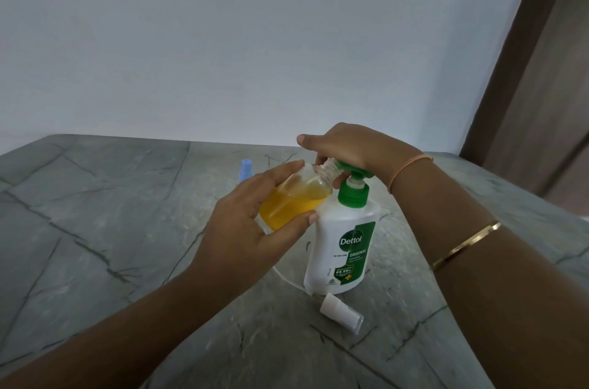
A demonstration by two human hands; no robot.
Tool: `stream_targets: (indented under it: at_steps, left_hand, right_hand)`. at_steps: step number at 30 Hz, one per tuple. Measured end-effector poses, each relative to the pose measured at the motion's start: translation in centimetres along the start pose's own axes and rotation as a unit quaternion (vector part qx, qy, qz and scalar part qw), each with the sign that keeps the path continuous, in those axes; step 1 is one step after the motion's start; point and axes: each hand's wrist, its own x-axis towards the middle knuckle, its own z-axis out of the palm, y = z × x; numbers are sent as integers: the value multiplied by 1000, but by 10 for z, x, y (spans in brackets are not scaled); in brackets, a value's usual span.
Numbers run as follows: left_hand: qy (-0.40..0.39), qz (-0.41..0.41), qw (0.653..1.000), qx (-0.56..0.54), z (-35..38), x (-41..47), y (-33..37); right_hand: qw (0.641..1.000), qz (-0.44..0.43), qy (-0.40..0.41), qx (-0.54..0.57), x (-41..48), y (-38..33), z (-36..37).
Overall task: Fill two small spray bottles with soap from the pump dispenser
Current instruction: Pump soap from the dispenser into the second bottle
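Observation:
My left hand (pixel 251 226) grips a small clear spray bottle (pixel 293 200), tilted, partly filled with orange-yellow soap, its open neck held against the green nozzle of the pump dispenser (pixel 344 245). The dispenser is white with a green pump and stands upright on the table. My right hand (pixel 347 149) rests on top of the pump head, fingers curled over it. The bottle's white spray cap (pixel 341 312) with its thin tube lies on the table in front of the dispenser. A second small bottle with a blue cap (pixel 246 170) stands behind my left hand, mostly hidden.
The grey marble-pattern table (pixel 111 229) extends to the left and front. A white wall rises behind it, and a brown door frame (pixel 522 69) stands at the right.

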Motion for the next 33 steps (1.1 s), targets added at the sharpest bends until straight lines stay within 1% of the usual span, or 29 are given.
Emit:
stream_targets:
  at_steps: [8, 13, 19, 23, 26, 30, 33]
  left_hand:
    - [-10, -3, 1000, 9, 2, -2, -2]
    - [-6, 0, 1000, 11, 3, -2, -1]
    - [13, 15, 1000, 20, 2, 0, 3]
    - [16, 19, 1000, 20, 2, -1, 0]
    - [18, 16, 1000, 20, 4, -1, 0]
    - [21, 21, 999, 13, 2, -1, -1]
    - [21, 16, 1000, 2, 1, -2, 1]
  right_hand:
    - [1000, -14, 16, -15, -3, -1, 2]
    - [999, -26, 41, -25, -3, -2, -5]
    - [999, -17, 37, -30, -1, -2, -4]
    - [1000, 2, 11, -1, 2, 3, 1]
    - [1000, 11, 4, -1, 0, 4, 2]
    - [1000, -9, 1, -2, 1, 2, 1]
    - [999, -22, 9, -29, 1, -1, -2]
